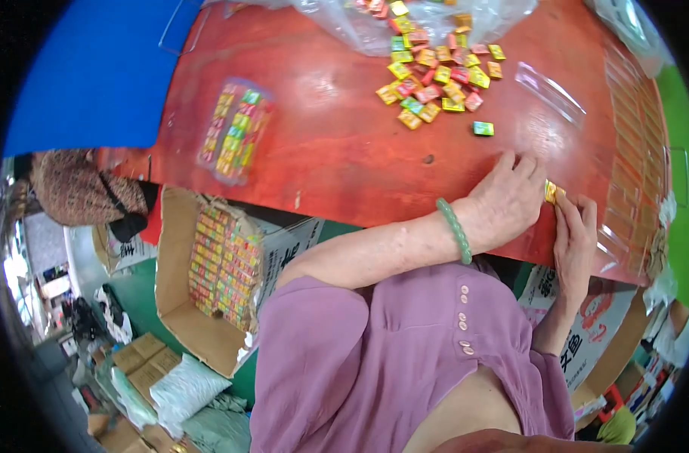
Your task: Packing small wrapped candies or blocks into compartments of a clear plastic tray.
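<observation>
My left hand (507, 198), with a green bead bracelet at the wrist, rests curled at the near edge of the red table (337, 143). My right hand (575, 234) meets it there. Between the two sets of fingertips sits a small yellow wrapped candy (550, 192), pinched by both hands. A heap of small wrapped candies (435, 75) in yellow, red, pink and green lies farther back on the table. One green candy (483, 128) lies apart from the heap, nearer my hands.
A filled clear packet of candies (235, 132) lies at the table's left. Empty clear trays (550, 92) lie at the right, and a clear plastic bag (405, 23) sits at the back. Below the table, an open cardboard box (180, 279) holds stacked candy packets.
</observation>
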`<state>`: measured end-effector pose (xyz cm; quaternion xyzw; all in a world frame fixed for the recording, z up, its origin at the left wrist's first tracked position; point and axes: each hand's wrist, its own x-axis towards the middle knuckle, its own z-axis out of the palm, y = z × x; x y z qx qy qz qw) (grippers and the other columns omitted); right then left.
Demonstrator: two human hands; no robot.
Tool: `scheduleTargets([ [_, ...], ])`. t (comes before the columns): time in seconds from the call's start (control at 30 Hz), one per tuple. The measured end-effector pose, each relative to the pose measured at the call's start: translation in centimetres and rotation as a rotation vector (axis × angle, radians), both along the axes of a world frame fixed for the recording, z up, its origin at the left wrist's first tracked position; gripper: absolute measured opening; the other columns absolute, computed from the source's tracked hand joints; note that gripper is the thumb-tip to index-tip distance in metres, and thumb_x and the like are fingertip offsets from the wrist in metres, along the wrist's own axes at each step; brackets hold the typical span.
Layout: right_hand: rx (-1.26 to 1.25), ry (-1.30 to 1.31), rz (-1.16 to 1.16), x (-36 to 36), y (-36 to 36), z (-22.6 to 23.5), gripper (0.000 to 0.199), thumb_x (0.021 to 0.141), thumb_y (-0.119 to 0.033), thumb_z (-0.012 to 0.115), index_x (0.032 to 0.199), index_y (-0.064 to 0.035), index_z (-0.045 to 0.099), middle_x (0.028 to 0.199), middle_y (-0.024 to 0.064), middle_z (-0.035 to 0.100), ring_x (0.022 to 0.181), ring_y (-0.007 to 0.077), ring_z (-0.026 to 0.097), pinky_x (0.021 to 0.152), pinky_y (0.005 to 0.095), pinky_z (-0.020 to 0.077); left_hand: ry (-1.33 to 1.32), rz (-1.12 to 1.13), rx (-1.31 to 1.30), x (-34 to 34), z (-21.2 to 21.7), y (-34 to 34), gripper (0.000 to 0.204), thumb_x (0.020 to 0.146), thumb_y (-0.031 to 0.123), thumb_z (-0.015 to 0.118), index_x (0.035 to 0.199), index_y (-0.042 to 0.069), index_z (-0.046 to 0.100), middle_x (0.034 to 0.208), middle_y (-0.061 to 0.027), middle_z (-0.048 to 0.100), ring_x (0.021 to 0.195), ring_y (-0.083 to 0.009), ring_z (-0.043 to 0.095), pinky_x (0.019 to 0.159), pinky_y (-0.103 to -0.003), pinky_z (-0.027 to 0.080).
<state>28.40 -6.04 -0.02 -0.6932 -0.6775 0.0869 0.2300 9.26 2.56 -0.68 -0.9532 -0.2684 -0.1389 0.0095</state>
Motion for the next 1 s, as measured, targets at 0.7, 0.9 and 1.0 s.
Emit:
scheduleTargets([
  [0.7,-0.131,0.093,0.863,-19.0,15.5,4.2,0.019,0.09,-0.007,0.068,0.108,0.0003,0.067,0.111,0.0169,0.061,0.102,0.0371,0.064,0.087,0.0424,0.0538,-0.441,0.319,-0.175,-14.1,-1.1,-2.4,0.033,0.079,0.018,0.08,0.106,0.004,0.068,0.112,-0.0148,0.06,0.105,-0.0344,0.057,0.089,-0.048,0.045],
  [0.9,0.057,0.096,0.825,-20.2,19.9,2.7,0.014,0.087,-0.005,0.064,0.101,-0.0007,0.066,0.107,0.0177,0.061,0.103,0.0379,0.064,0.087,0.0439,0.0531,-0.41,0.448,-0.157,-15.1,-1.0,-1.5,0.038,0.08,0.015,0.08,0.114,0.003,0.067,0.117,-0.0149,0.06,0.109,-0.0353,0.056,0.092,-0.05,0.045],
  [1.0,0.199,0.143,0.724,-18.9,23.0,2.8,0.021,0.086,-0.003,0.064,0.107,-0.0004,0.068,0.109,0.0183,0.062,0.104,0.0388,0.064,0.09,0.0443,0.0528,-0.391,0.448,-0.161,-14.9,-0.8,-0.9,0.049,0.083,0.016,0.079,0.127,-0.001,0.063,0.127,-0.0182,0.059,0.116,-0.0373,0.056,0.098,-0.051,0.044],
])
